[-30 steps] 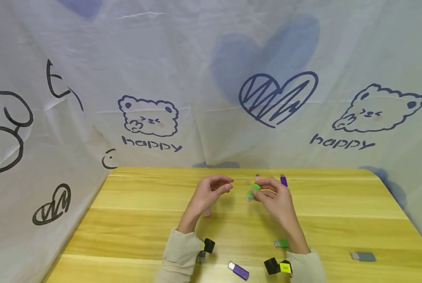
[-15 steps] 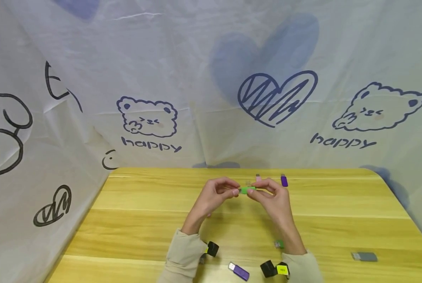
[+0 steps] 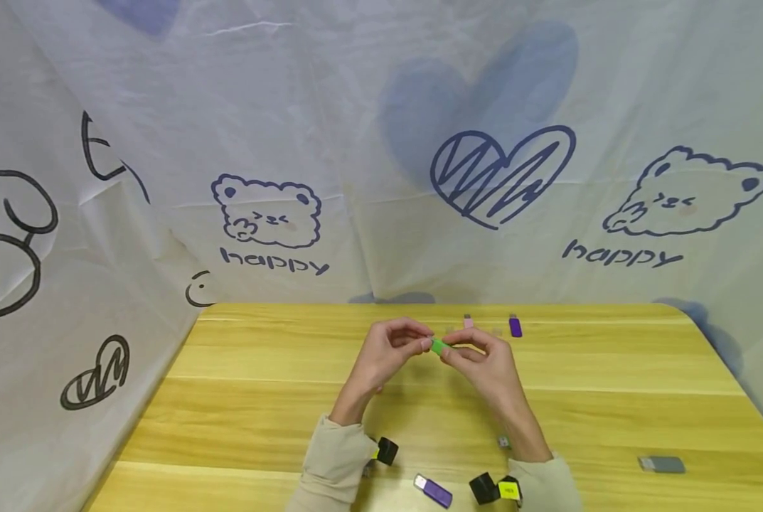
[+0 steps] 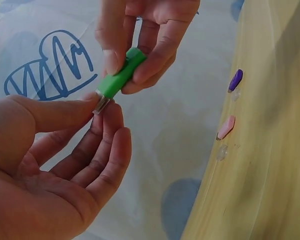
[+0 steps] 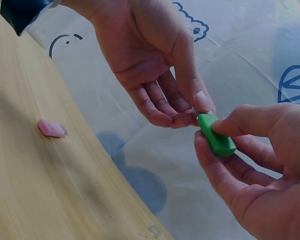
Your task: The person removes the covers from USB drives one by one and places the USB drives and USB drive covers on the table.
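Above the table, both hands meet at a green USB stick (image 4: pixel 121 75). My right hand (image 3: pixel 488 359) pinches its green body between thumb and fingers. At the other end, the thumb and fingertips of my left hand (image 3: pixel 384 355) pinch the silvery, see-through connector end (image 4: pixel 101 104), which points toward the left palm. The right wrist view shows the green body (image 5: pixel 216 136) tilted, with its connector mostly hidden behind the left fingertips. The left hand's other fingers are loosely bent.
A pink USB stick (image 3: pixel 468 322) and a purple one (image 3: pixel 515 327) lie at the back, beside small clear caps (image 4: pixel 222 152). Nearer are another purple stick (image 3: pixel 433 491), a grey one (image 3: pixel 663 464) and a pink one (image 5: pixel 51 128). A printed cloth (image 3: pixel 381 178) hangs behind the table.
The left hand, apart and holding nothing a second ago, has come to the green stick's connector end and pinches it. The right hand has moved slightly left and turned the stick.
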Available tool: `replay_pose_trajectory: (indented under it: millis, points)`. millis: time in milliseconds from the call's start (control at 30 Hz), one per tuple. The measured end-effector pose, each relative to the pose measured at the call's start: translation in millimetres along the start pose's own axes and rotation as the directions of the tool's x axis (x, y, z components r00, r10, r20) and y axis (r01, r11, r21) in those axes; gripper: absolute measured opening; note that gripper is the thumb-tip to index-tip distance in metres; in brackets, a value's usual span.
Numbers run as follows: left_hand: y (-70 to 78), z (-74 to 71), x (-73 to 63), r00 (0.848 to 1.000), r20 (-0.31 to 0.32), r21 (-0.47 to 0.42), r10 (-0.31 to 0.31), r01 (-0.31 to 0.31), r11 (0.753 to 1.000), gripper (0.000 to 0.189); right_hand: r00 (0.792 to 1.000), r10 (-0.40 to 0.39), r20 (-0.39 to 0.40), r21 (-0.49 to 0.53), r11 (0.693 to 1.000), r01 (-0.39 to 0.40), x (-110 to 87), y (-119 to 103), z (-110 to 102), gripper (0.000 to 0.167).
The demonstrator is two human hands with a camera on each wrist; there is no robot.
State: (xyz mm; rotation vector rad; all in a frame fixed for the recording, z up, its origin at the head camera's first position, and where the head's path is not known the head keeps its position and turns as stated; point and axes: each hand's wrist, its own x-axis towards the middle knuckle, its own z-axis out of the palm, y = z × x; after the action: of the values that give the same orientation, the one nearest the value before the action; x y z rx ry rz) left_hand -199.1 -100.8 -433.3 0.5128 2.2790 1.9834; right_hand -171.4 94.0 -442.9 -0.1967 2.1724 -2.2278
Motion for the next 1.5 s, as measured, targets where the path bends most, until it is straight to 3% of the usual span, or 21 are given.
replay_pose_trajectory:
  millis: [200, 467, 1133, 1367, 1500]
  points:
    - [1.7, 1.8, -0.6, 0.998, -0.018, 0.068, 0.054, -0.053, 0.996, 0.012, 1.0, -0.006, 0.02, -0.119, 0.993, 0.008, -1.6, 0, 1, 0.024]
    - [4.6, 0.7, -1.6, 0.996, 0.005, 0.151, 0.092, -0.091, 0.984, 0.011, 0.999, -0.014, 0.032, -0.222, 0.975, 0.021, -2.2, -3, 3, 0.021]
    - [6.5, -4.1, -3.3, 0.998, -0.024, 0.189, 0.063, -0.057, 0.98, 0.008, 0.998, -0.006, 0.062, -0.22, 0.975, 0.019, -2.8, -7, 6, 0.02]
    - [7.7, -21.3, -9.8, 0.99, -0.117, 0.215, 0.081, -0.054, 0.975, 0.01, 0.997, 0.025, 0.079, -0.277, 0.961, -0.002, -5.9, -5, -1, 0.018]
    - [5.5, -22.7, -8.8, 0.995, -0.058, 0.214, 0.075, -0.061, 0.975, 0.009, 0.995, 0.027, 0.095, -0.263, 0.965, -0.001, -6.4, -4, -4, 0.019]
